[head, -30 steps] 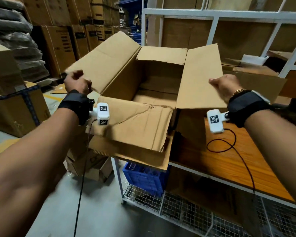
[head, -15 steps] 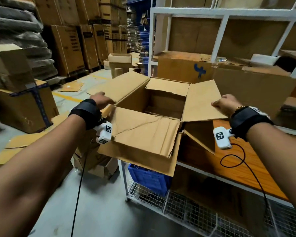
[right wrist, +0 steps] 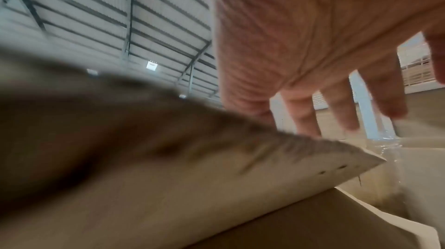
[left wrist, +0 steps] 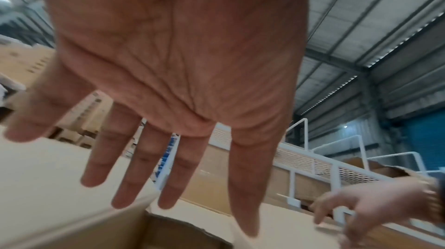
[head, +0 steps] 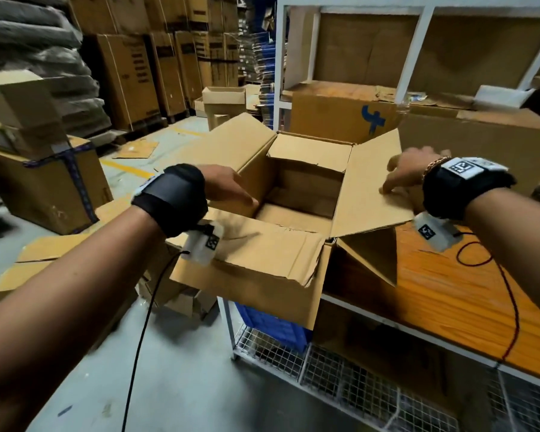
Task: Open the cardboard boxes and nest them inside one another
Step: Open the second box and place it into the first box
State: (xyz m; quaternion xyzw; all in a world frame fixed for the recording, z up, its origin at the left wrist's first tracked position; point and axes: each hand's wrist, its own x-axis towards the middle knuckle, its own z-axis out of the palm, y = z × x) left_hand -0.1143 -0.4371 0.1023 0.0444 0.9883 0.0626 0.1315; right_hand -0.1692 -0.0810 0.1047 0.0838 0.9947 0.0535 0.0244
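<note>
A large brown cardboard box (head: pixel 296 194) sits open on the left corner of the wooden shelf (head: pixel 443 291), all its flaps spread out and nothing inside. My left hand (head: pixel 228 188) hovers flat above the left flap (head: pixel 231 141), fingers straight and spread (left wrist: pixel 183 167), holding nothing. My right hand (head: pixel 409 173) is over the right flap (head: pixel 371 188), fingers loosely extended with their tips touching or just above it (right wrist: pixel 337 108). The near flap (head: pixel 256 247) hangs forward, creased. Behind stand two more cardboard boxes (head: pixel 340 116), one with a blue mark.
White metal rack uprights (head: pixel 279 73) rise right behind the box. A blue crate (head: pixel 272 322) and wire mesh sit under the shelf. Stacked cartons (head: pixel 44 182) and flattened cardboard (head: pixel 22 269) lie on the concrete floor at left.
The box came down and settled on the shelf corner. Both hands let go of the side flaps and now lie open over them; my view shifted left and down.
</note>
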